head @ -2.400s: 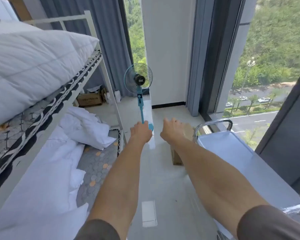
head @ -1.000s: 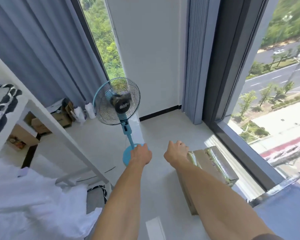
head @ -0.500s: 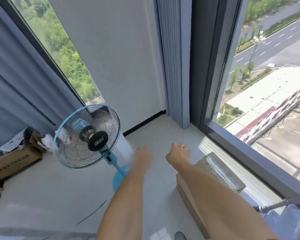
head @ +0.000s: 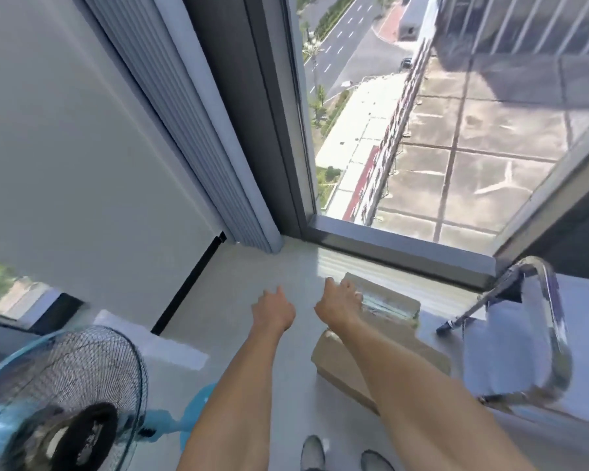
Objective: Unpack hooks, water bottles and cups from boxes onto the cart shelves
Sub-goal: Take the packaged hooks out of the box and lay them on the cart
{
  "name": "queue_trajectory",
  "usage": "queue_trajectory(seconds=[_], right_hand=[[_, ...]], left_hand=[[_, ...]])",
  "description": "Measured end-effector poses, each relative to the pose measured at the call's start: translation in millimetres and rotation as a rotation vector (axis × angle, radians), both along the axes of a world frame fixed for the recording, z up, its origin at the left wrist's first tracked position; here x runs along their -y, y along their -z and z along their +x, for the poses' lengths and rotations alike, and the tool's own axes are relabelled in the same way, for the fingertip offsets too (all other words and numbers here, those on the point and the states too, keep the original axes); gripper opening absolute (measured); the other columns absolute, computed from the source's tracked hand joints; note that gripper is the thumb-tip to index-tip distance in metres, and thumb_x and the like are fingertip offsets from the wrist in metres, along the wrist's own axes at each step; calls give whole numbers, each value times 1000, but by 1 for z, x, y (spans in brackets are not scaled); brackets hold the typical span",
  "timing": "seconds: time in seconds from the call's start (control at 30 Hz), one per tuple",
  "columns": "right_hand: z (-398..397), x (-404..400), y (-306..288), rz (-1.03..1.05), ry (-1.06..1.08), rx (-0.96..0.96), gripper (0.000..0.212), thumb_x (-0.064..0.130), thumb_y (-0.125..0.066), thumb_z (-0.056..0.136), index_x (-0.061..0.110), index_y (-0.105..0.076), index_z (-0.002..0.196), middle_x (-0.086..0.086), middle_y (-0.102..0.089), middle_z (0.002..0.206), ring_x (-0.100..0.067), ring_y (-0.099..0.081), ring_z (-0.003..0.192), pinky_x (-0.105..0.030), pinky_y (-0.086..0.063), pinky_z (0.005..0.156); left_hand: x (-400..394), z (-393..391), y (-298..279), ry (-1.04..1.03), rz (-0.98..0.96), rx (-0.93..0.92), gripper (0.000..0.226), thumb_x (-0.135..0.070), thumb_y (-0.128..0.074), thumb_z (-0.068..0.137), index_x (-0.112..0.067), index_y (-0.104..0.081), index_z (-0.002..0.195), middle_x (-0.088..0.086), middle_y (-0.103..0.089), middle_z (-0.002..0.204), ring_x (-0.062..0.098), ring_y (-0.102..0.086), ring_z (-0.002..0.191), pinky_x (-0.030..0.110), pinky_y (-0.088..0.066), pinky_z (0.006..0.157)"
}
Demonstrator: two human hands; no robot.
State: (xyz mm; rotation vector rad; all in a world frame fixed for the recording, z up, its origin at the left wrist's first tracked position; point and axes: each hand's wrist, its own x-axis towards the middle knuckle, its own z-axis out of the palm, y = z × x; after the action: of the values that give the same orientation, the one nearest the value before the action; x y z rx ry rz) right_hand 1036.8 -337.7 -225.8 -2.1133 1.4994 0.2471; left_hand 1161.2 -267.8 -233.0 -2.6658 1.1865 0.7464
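Head view: we take the cardboard box (head: 385, 338) on the floor as landmark, taped along the top with clear shiny tape, lying below the window sill (head: 402, 246). Both arms reach forward and down. Our right hand (head: 337, 307) is over the box's far left corner, fingers loosely bent toward the taped top; we cannot tell if it touches the box, nothing is grasped. Our left hand (head: 272, 312) hangs just left of the box over the bare floor, fingers loosely curled, holding nothing, apart from the box. The box is sealed, so hooks, bottles and cups are not visible to us. The cart (head: 510, 362) stands just right of the box, chrome handle (head: 551, 321) curving up over a pale blue-grey top shelf; motion blur smears it. A blue pedestal fan (head: 62, 402) is well left of the box, near the frame's lower-left corner, round base (head: 198, 413) between fan head and left forearm. Grey shoes (head: 313, 452) show on the near side of the box, at the bottom edge. A grey curtain (head: 198, 130) hangs beyond the box, left of the window
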Motion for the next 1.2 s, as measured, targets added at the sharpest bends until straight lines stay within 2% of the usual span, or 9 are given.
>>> queue_trajectory(seconds=[0.2,0.33,0.47,0.57,0.73,0.9,1.03,1.13,1.2], right_hand=[[8,23,62,5,231,-18,48,22,-50,92,20,-43,139,-16,-44,139,-33,-40,128,-45,-35,104],[-5,17,108,26,339,-45,49,23,-50,94,20,-41,143,-17,-34,149,-35,-34,136,-49,-30,110],[-19,26,172,-8,406,-58,47,24,-55,92,18,-43,138,-18,-37,146,-34,-37,133,-48,-31,107],[-39,30,255,-34,449,-103,51,23,-56,91,20,-41,139,-16,-39,143,-34,-40,129,-47,-33,104],[-83,16,444,-26,547,-277,45,28,-50,94,16,-47,137,-20,-39,143,-36,-42,125,-46,-35,101],[-116,6,576,-21,694,-342,53,28,-50,93,16,-40,144,-28,-20,154,-47,-23,138,-56,-24,110],[-118,12,614,-97,750,-312,50,25,-47,95,10,-40,142,-35,-19,151,-52,-22,136,-57,-36,101],[-123,9,611,-102,763,-261,48,23,-46,96,9,-42,141,-32,-22,150,-48,-25,135,-54,-42,96],[-126,9,604,-76,824,-211,46,21,-44,96,8,-44,141,-28,-26,149,-43,-30,132,-53,-44,93]], left_hand=[[51,28,59,189,-34,-17,50,-22,-37,95,-16,-38,144,15,-46,142,33,-48,126,39,-39,102],[54,27,105,302,-29,-30,42,-26,-38,98,-14,-42,137,16,-47,137,32,-52,120,40,-43,98],[69,20,173,377,-68,-4,40,-29,-38,100,-13,-43,137,14,-50,134,31,-55,116,40,-46,93],[80,2,255,428,-110,-16,40,-30,-39,100,-14,-41,137,14,-49,132,31,-54,114,40,-45,90],[94,-42,429,505,-170,-74,37,-25,-45,96,-16,-46,132,11,-53,128,31,-55,114,38,-45,88],[91,-80,562,610,-251,-72,36,-21,-47,94,-14,-50,129,14,-51,131,32,-52,119,39,-45,92],[86,-95,603,632,-369,-34,24,-18,-44,95,-13,-56,115,16,-51,129,34,-50,119,42,-44,93],[66,-102,608,630,-415,-55,22,-18,-44,94,-12,-59,108,13,-48,126,32,-45,120,43,-40,95],[57,-112,605,609,-453,-110,22,-18,-44,93,-10,-60,105,12,-51,120,32,-47,115,42,-42,90]])
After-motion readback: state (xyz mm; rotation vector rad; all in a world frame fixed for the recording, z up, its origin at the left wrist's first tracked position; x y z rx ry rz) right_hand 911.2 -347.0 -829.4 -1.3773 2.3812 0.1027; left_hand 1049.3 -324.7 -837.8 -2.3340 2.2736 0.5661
